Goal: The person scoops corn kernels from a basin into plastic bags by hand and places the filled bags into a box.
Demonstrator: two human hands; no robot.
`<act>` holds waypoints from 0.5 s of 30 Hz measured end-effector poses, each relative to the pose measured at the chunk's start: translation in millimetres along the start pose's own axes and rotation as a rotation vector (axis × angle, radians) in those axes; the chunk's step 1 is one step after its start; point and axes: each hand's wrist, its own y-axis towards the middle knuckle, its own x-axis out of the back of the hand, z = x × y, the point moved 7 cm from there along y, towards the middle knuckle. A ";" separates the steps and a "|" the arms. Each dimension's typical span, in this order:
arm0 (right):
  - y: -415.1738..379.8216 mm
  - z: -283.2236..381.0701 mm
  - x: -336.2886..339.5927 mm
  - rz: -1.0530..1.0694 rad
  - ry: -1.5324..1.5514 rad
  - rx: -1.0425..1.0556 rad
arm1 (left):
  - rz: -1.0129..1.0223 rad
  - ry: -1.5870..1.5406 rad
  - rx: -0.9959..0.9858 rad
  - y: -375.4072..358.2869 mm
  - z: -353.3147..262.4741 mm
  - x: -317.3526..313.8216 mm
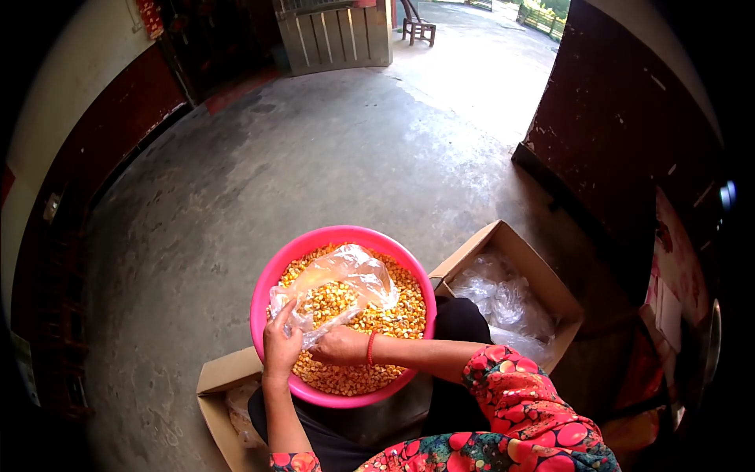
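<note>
A pink basin (262, 293) full of yellow corn kernels (405, 315) stands in front of me. Over the kernels lies a clear plastic bag (346, 263), its mouth toward me and some corn showing at or through it. At the basin's near left side my left hand (281, 346) pinches the bag's edge between thumb and fingers. My right hand (340, 346), with a red cord on the wrist, is closed at the bag's near edge, low over the corn. Its fingertips are partly hidden.
To the right, a cardboard box (562, 303) holds crumpled clear plastic bags (503, 299). Another cardboard box (220, 417) sits at my lower left with plastic inside. A small wooden stool (419, 31) stands by the bright doorway. Dark red walls flank the concrete floor (236, 173).
</note>
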 end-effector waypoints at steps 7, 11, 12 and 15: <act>-8.5 18.9 6.6 0.224 0.076 0.067 | 0.017 -0.057 0.073 0.1 2.9 -2.4; -10.8 24.5 9.4 0.418 0.091 -0.037 | 0.023 -0.045 0.090 -0.4 -0.8 -0.8; -11.3 22.9 5.0 0.419 0.096 -0.032 | 0.015 -0.048 0.081 -0.1 -2.5 0.2; -5.6 12.6 12.9 0.248 0.291 -0.157 | 0.021 -0.023 0.094 0.5 -6.2 0.5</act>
